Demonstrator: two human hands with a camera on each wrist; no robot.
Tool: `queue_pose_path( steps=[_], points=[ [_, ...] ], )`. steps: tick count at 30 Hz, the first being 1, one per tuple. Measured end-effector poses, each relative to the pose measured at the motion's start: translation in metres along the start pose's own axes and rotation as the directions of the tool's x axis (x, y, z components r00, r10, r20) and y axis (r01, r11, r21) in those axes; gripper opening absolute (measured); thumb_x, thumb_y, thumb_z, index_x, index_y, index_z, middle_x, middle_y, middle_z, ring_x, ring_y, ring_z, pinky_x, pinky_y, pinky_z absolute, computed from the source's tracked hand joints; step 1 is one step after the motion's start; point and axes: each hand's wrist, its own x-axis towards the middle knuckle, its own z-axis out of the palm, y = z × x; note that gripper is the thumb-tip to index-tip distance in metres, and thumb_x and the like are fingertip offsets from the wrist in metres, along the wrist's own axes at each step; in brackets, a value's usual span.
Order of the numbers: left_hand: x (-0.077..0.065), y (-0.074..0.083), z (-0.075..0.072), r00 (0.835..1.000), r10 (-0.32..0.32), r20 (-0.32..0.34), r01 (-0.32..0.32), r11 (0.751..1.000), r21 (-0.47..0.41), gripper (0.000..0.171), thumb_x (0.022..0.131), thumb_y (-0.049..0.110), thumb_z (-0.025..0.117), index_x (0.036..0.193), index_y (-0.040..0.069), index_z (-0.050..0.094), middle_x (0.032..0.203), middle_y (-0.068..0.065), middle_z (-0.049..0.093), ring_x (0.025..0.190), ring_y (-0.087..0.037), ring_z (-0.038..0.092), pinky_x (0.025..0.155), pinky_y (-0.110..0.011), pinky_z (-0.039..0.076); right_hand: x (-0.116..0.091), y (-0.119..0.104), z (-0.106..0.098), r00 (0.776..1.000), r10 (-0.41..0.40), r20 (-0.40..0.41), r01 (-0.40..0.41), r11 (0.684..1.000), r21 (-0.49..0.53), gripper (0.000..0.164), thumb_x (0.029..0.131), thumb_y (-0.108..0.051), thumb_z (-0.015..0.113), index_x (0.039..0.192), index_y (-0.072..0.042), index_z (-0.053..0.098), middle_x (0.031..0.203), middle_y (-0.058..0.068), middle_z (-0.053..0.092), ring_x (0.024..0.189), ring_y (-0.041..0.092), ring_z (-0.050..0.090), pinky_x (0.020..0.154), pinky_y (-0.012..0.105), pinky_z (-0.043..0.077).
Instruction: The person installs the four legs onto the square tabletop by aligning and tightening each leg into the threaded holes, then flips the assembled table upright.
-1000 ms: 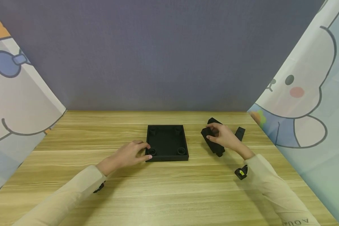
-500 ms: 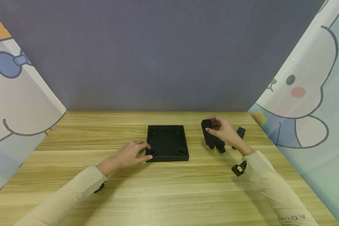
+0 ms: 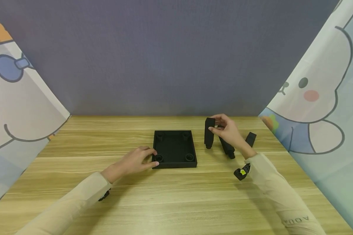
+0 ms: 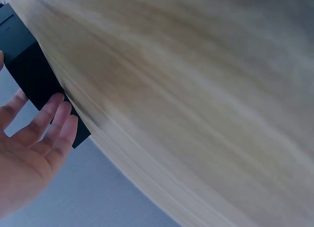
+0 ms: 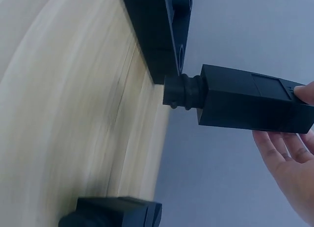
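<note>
A black square tray-like panel point(image 3: 173, 147) with round sockets in its corners lies on the wooden table. My left hand point(image 3: 132, 160) holds its near left corner, thumb at the front wall and fingers at the left side; in the left wrist view the fingers point(image 4: 63, 120) rest against the panel's dark outer face. To the right, my right hand point(image 3: 229, 132) pinches a black square leg point(image 3: 209, 133) near its top, holding it upright above the table. The right wrist view shows the leg's round, ridged peg point(image 5: 182, 91) pointing toward the panel.
Another black leg point(image 3: 227, 148) lies on the table under my right hand. Farther right lies one more black piece point(image 3: 250, 139), partly hidden by the wrist. A grey partition point(image 3: 164, 58) stands behind the table, with cartoon-printed sheets point(image 3: 311, 65) at both sides.
My right hand has lifted one leg off the table, turned it upright and moved it slightly left and away, apart from the leg beside it. The left hand and panel stay put.
</note>
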Motion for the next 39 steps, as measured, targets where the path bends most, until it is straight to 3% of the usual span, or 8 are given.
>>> queue_pose_path(
  steps=[8, 19, 28, 34, 39],
  points=[
    [0.000, 0.000, 0.000, 1.000, -0.007, 0.019, 0.008, 1.000, -0.029, 0.043, 0.087, 0.051, 0.054, 0.110, 0.016, 0.060, 0.095, 0.000, 0.059, 0.075, -0.009, 0.052, 0.065, -0.026, 0.045, 0.009, -0.007, 0.012, 0.999, -0.036, 0.014, 0.034, 0.992, 0.125, 0.042, 0.085, -0.014, 0.065, 0.124, -0.008, 0.050, 0.127, 0.012, 0.048, 0.107, 0.022, 0.053, 0.082, 0.019, 0.050],
    [0.000, 0.002, -0.002, 0.999, -0.017, 0.035, 0.020, 0.995, -0.094, 0.038, 0.087, 0.043, 0.058, 0.112, 0.014, 0.058, 0.101, -0.004, 0.060, 0.084, -0.013, 0.058, 0.070, -0.028, 0.049, 0.019, -0.025, 0.028, 0.995, -0.085, 0.043, 0.071, 0.962, 0.264, 0.038, 0.085, -0.004, 0.063, 0.122, 0.000, 0.052, 0.119, 0.018, 0.051, 0.105, 0.028, 0.055, 0.080, 0.022, 0.052],
    [0.001, 0.002, -0.002, 0.999, -0.020, 0.038, 0.024, 0.996, -0.091, 0.038, 0.087, 0.043, 0.058, 0.113, 0.014, 0.058, 0.102, -0.004, 0.061, 0.087, -0.013, 0.059, 0.071, -0.029, 0.051, 0.033, -0.022, 0.042, 0.994, -0.075, 0.079, 0.051, 0.960, 0.277, 0.040, 0.085, -0.007, 0.063, 0.123, -0.002, 0.051, 0.125, 0.015, 0.048, 0.110, 0.029, 0.053, 0.084, 0.026, 0.051],
    [0.001, 0.002, -0.002, 0.999, -0.028, 0.042, 0.032, 0.995, -0.094, 0.038, 0.087, 0.042, 0.058, 0.113, 0.014, 0.058, 0.104, -0.005, 0.061, 0.088, -0.014, 0.060, 0.072, -0.030, 0.051, 0.042, -0.026, 0.053, 0.993, -0.085, 0.082, 0.053, 0.941, 0.334, 0.039, 0.083, 0.003, 0.062, 0.120, 0.004, 0.050, 0.120, 0.023, 0.049, 0.108, 0.038, 0.052, 0.082, 0.026, 0.052],
    [0.001, 0.002, -0.002, 0.999, -0.029, 0.046, 0.033, 0.995, -0.098, 0.038, 0.087, 0.042, 0.058, 0.114, 0.014, 0.057, 0.105, -0.005, 0.061, 0.089, -0.014, 0.060, 0.073, -0.030, 0.051, 0.048, -0.027, 0.061, 0.993, -0.073, 0.090, 0.039, 0.941, 0.336, 0.038, 0.083, 0.000, 0.064, 0.118, 0.001, 0.052, 0.114, 0.023, 0.054, 0.105, 0.037, 0.054, 0.080, 0.028, 0.052]
  ],
)
